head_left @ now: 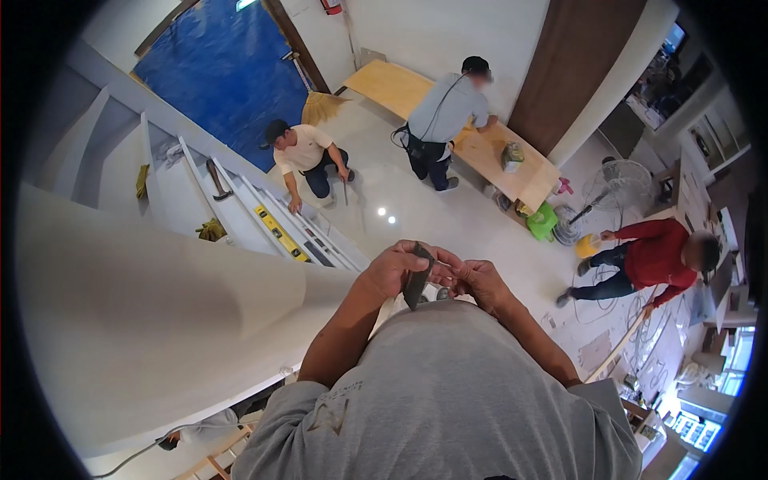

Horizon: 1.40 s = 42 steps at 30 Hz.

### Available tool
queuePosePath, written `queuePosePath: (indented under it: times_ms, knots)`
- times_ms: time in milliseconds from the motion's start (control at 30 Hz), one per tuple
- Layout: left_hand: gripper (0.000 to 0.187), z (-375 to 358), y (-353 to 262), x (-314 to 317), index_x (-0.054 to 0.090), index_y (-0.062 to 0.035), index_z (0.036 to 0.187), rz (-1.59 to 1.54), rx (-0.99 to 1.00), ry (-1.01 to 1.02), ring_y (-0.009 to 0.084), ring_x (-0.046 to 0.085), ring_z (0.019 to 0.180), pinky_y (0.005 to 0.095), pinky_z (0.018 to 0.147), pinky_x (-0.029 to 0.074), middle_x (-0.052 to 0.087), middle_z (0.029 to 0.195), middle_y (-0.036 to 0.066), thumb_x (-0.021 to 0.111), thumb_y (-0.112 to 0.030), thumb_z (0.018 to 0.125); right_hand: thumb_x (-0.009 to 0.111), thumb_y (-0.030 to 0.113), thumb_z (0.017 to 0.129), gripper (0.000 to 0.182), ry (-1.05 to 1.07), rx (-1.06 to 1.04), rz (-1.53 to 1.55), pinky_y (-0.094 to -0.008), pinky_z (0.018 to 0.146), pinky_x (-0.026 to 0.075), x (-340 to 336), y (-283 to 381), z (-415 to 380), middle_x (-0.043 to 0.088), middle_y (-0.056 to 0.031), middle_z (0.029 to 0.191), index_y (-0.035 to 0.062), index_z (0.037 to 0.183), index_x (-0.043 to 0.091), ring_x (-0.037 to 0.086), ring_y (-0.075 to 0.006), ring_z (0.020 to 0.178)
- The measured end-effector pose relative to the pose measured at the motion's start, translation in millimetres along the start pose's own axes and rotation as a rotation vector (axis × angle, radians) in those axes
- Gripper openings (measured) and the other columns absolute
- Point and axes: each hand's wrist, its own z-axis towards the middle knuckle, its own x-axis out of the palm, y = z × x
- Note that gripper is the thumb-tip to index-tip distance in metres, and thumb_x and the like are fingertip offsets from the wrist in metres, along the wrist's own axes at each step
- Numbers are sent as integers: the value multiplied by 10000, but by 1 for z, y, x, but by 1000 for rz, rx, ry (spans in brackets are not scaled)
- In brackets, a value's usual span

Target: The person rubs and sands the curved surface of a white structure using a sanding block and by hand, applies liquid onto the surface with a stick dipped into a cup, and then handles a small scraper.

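Note:
Both of my hands are together in front of my grey shirt. In my left hand [398, 270] is a dark, flat, narrow piece [418, 277], pinched between thumb and fingers and pointing down toward my shirt. My right hand [478, 284] is closed beside it, thumb and fingertips pressed together near the fingers of my left hand. Whatever is between those fingertips is too small to make out.
White panels on the left hold a hammer [218, 179], a yellow level [282, 233] and gloves [212, 230]. One person crouches beside them. Another leans over a wooden bench [512, 166]. A person in red stands right, near a fan [620, 186] and cables.

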Motion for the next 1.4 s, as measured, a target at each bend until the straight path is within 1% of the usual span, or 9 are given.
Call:
queuePosePath:
  times_ms: [367, 567, 667, 767, 867, 967, 1167, 1267, 1400]
  knots:
    - [332, -7, 9, -12, 671, 29, 979, -191, 55, -38, 430, 648, 1065, 550, 961, 510, 587, 1242, 302, 705, -267, 834, 651, 295, 969, 325, 62, -22, 65, -294, 755, 529, 5, 3, -6, 680, -111, 822, -29, 953, 667, 652, -188, 777]
    - [398, -13, 0, -6, 650, 88, 1034, -205, 12, -28, 432, 653, 1073, 515, 977, 505, 601, 1221, 294, 690, -258, 841, 610, 232, 992, 288, 125, -58, -16, -293, 806, 529, 11, 9, -7, 697, -132, 946, -50, 1007, 669, 654, -185, 850]
    - [226, -15, 2, -19, 701, -14, 927, -211, 20, -5, 517, 565, 1136, 628, 1015, 389, 528, 1300, 296, 668, -231, 874, 594, 214, 999, 281, 135, -70, -75, -296, 828, 527, 12, 11, -8, 698, -129, 967, -55, 1028, 670, 649, -178, 862]
    - [239, -18, 1, -23, 703, -8, 942, -210, 19, -11, 523, 556, 1160, 624, 1012, 394, 535, 1294, 296, 661, -234, 881, 578, 211, 1005, 291, 174, -106, -114, -303, 840, 524, 17, 13, -8, 700, -126, 979, -62, 1052, 669, 646, -176, 872]
    - [256, -19, -4, -19, 699, 9, 985, -163, 17, -81, 515, 551, 1185, 612, 1000, 420, 538, 1291, 302, 649, -223, 889, 559, 214, 1013, 296, 156, -123, -219, -311, 846, 519, 24, 23, -11, 703, -117, 994, -54, 1070, 672, 644, -176, 886]
    - [442, -18, -7, -14, 579, 149, 1138, -144, 22, -83, 397, 661, 1083, 470, 937, 542, 604, 1223, 293, 651, -208, 887, 546, 194, 1012, 285, 149, -130, -252, -309, 843, 517, 21, 19, -8, 709, -90, 961, -51, 1068, 681, 644, -163, 875]
    - [355, -6, -4, -17, 604, 109, 1149, 34, -80, -188, 297, 642, 1110, 429, 916, 553, 636, 1236, 244, 622, -142, 899, 610, 201, 885, 243, -149, -181, -1039, -406, 764, 539, 19, 20, 6, 696, -202, 782, -17, 894, 717, 686, -332, 762]
    - [326, 0, -1, -18, 624, 73, 1155, 48, -119, -174, 263, 631, 1115, 423, 901, 554, 659, 1224, 197, 622, -125, 896, 630, 159, 845, 185, -370, -259, -1291, -416, 635, 521, 22, 12, 14, 670, -192, 694, 1, 797, 713, 672, -304, 645]
    - [312, 4, 2, -22, 633, 54, 1156, 36, -139, -168, 266, 623, 1142, 431, 898, 551, 662, 1232, 184, 622, -112, 892, 647, 151, 804, 153, -461, -296, -1324, -443, 661, 526, 27, 14, 13, 674, -221, 752, 10, 800, 705, 667, -383, 710]
